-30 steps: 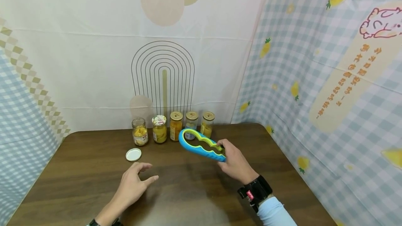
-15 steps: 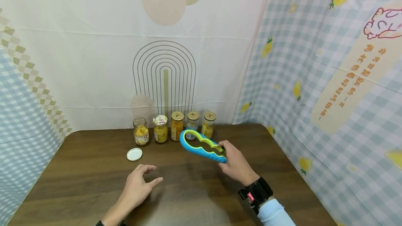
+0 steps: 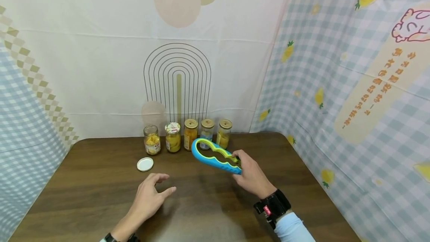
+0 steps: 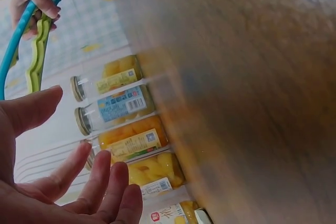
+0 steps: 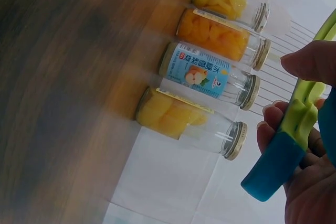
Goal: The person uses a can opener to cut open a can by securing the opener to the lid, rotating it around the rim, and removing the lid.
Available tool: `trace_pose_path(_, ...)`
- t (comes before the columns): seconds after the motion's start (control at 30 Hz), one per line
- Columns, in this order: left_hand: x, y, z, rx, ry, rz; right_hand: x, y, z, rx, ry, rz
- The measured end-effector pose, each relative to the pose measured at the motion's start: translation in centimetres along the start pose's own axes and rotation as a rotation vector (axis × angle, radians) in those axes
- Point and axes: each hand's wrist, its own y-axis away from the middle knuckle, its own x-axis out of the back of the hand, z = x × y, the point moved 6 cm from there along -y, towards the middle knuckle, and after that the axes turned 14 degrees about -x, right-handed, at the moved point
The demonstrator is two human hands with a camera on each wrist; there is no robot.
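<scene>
Opener (image 3: 213, 161) is blue outside, lime-green inside. Table (image 3: 198, 195) shows brown wood grain. Loose lid (image 3: 145, 164): white. Right sleeve (image 3: 293, 227): pale blue. Back cloth (image 3: 111, 77): white, with thin dark arches and beige circles. Right cloth (image 3: 304, 81): blue-and-white gingham, yellow pineapples.

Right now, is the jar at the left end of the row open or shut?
Open. The leftmost jar has no lid on top, and a white lid lies on the table in front.

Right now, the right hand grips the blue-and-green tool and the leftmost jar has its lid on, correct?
Not quite: the head view shows the leftmost jar with no lid on. The right hand does grip the blue-and-green tool.
</scene>
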Motion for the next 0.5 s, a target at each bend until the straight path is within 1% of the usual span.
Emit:
trace_pose_path(0.2,-0.3,-0.2,0.3,0.001,0.017,0.019,0.0,-0.1,-0.1,0.003,-0.003,-0.006)
trace_pose_path(0.3,-0.5,-0.6,0.4,0.006,0.03,0.031,0.1,0.0,-0.2,0.013,-0.002,-0.002)
trace_pose_path(0.4,-0.8,-1.4,0.2,0.018,0.043,0.035,0.2,0.0,-0.2,0.01,-0.002,-0.002)
trace_pose_path(0.5,-1.1,-2.9,-0.1,0.032,0.064,0.037,0.3,-0.1,-0.1,-0.004,-0.003,-0.003)
